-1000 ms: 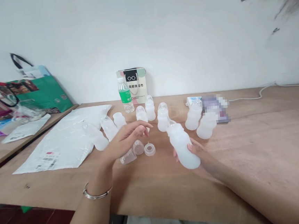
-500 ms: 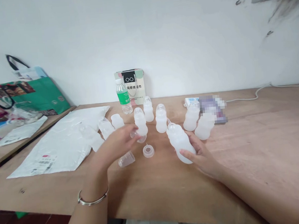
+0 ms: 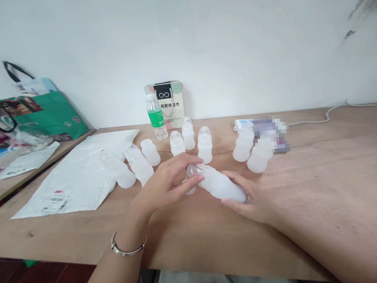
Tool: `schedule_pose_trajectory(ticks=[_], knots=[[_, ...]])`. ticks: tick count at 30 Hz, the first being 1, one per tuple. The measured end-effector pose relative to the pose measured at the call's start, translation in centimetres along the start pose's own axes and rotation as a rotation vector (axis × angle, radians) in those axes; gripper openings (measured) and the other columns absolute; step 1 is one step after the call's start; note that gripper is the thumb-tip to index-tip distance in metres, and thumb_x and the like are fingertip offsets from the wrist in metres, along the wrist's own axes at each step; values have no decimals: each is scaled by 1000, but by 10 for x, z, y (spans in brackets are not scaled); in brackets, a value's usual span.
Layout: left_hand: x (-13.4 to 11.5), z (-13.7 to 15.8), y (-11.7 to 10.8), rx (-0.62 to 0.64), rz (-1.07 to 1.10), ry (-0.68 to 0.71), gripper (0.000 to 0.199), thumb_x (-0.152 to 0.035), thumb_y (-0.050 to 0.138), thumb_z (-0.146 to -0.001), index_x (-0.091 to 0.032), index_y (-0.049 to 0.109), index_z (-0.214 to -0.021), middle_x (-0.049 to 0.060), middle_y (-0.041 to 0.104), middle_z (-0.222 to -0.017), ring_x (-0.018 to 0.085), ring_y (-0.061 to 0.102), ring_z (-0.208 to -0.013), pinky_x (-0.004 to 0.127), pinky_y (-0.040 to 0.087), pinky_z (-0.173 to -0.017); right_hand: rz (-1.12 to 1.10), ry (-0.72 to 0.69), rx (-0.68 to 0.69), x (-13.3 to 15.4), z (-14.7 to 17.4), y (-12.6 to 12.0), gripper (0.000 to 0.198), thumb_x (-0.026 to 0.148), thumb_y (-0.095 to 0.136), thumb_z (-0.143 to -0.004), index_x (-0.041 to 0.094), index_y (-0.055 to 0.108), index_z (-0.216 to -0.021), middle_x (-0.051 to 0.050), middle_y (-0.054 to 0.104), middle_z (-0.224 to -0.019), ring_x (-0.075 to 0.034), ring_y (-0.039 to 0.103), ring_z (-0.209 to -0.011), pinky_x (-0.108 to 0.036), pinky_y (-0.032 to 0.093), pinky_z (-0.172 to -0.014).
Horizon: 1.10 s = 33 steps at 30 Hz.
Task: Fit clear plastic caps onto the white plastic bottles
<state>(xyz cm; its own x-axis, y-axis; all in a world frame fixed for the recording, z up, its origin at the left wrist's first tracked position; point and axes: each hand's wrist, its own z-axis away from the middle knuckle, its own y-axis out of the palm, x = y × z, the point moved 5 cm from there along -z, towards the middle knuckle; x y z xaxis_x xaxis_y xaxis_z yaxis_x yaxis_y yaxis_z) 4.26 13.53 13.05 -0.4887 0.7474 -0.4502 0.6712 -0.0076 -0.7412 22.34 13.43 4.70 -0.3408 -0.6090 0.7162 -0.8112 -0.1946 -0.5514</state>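
A frosted white baby bottle [image 3: 224,186] lies tilted in my right hand [image 3: 253,202], whose fingers and thumb wrap its lower end. The bottle's top points left toward my left hand [image 3: 168,182]. Thumb and fingers of that hand close on a clear dome cap [image 3: 194,171] at the bottle's top. Whether the cap is seated there, I cannot tell. Beneath my left fingertips a clear collar ring [image 3: 190,189] rests on the table, partly hidden. Just behind my hands stand capped baby bottles, one [image 3: 205,145] close to the held bottle's top.
More bottles stand at the right [image 3: 243,145] and left [image 3: 139,164]; one [image 3: 150,152] has no cap. A white mailing bag [image 3: 79,173] covers the left of the wooden table [image 3: 197,242]. A water bottle [image 3: 156,118] and paper bag [image 3: 173,103] stand by the wall.
My left hand has moved right, bringing the clear cap onto the top of the held bottle. The bottle has tipped further over to the left. The view has shifted slightly.
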Motion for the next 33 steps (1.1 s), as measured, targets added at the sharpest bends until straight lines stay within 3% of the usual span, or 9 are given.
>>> schedule_pose_trajectory(ticks=[5, 13, 17, 22, 26, 29, 33], knots=[[0, 1, 14, 48, -70, -4, 28, -32, 47, -87, -19, 51, -111, 4, 61, -94, 13, 56, -76, 25, 45, -67, 19, -25, 8, 5, 2, 2, 45, 30, 58, -80, 26, 40, -122, -5, 59, -110, -19, 59, -92, -29, 48, -75], [12, 5, 33, -75, 33, -13, 25, -38, 51, -82, -19, 53, -97, -3, 57, -66, 7, 47, -50, 19, 36, -47, 1, -94, -16, 15, 6, 4, 46, 30, 59, -78, 25, 40, -120, -6, 60, -109, -20, 60, -90, -28, 48, -71], [12, 6, 36, -120, 81, -1, 25, -39, 51, -82, -19, 53, -97, -1, 60, -71, 8, 49, -53, 19, 37, -48, -6, -107, -12, 17, 6, 3, 45, 29, 57, -79, 25, 41, -120, -6, 60, -109, -20, 60, -89, -29, 48, -70], [11, 2, 41, -82, 48, -34, 25, -38, 49, -83, -18, 53, -99, 0, 62, -75, 8, 50, -55, 20, 39, -52, 19, -71, 42, 6, 5, 4, 48, 31, 58, -79, 26, 36, -122, -5, 58, -109, -20, 59, -90, -30, 48, -73], [7, -1, 46, -15, -81, -1, 40, -43, 50, -83, -19, 48, -115, 3, 63, -89, 10, 52, -61, 22, 43, -58, 87, 20, 74, -5, 2, 7, 47, 35, 60, -78, 26, 37, -119, -5, 57, -110, -20, 58, -93, -32, 49, -76], [10, 0, 36, -140, -51, 53, 57, -52, 49, -81, -19, 38, -127, 6, 60, -94, 13, 54, -70, 25, 45, -63, 72, 114, -70, -19, -2, 2, 45, 38, 58, -79, 24, 37, -117, -7, 56, -109, -22, 57, -97, -35, 50, -79], [21, 7, 12, -423, 21, 46, 40, -42, 38, -89, -19, 44, -120, 5, 57, -85, 12, 53, -69, 24, 45, -63, 5, 202, -373, -51, -7, -13, 49, 41, 59, -78, 24, 34, -117, -9, 53, -111, -25, 54, -105, -42, 48, -87]])
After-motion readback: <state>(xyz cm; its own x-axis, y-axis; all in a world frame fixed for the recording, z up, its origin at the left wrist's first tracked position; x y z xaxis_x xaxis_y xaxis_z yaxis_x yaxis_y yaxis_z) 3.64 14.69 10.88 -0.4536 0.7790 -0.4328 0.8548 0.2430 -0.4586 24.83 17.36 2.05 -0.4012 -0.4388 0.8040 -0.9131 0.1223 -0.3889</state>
